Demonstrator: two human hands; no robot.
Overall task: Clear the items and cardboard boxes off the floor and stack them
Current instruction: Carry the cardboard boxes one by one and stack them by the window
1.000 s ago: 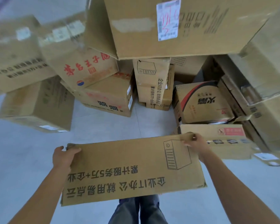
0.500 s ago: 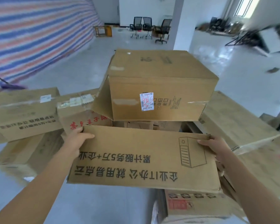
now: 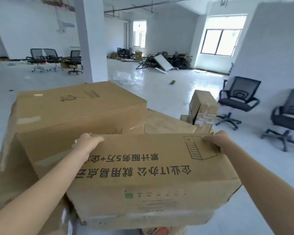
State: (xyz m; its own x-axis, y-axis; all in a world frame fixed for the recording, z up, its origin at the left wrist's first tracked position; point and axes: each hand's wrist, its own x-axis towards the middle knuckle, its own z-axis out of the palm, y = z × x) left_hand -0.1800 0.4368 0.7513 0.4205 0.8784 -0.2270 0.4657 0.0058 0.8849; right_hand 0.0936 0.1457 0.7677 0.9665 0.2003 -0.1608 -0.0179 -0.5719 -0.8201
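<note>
I hold a long brown cardboard box [image 3: 143, 175] printed with black characters and a computer tower drawing, raised in front of my chest. My left hand [image 3: 86, 144] grips its far left edge, fingers curled over the top. My right hand [image 3: 217, 141] grips the far right corner the same way. Just behind it sits a large brown box [image 3: 71, 112] on top of the stack, level with the held box's far edge. More boxes [image 3: 166, 124] lie lower to the right of the large one.
A tall taped box [image 3: 203, 107] stands upright behind the stack on the right. Two black office chairs [image 3: 239, 99] stand on the right, more chairs [image 3: 53, 58] at the far left. A white pillar [image 3: 92, 39] rises behind the stack. Shiny white floor surrounds it.
I have lifted the long box from near the floor up to the height of the stack's top box, and my view has risen from the floor to the room.
</note>
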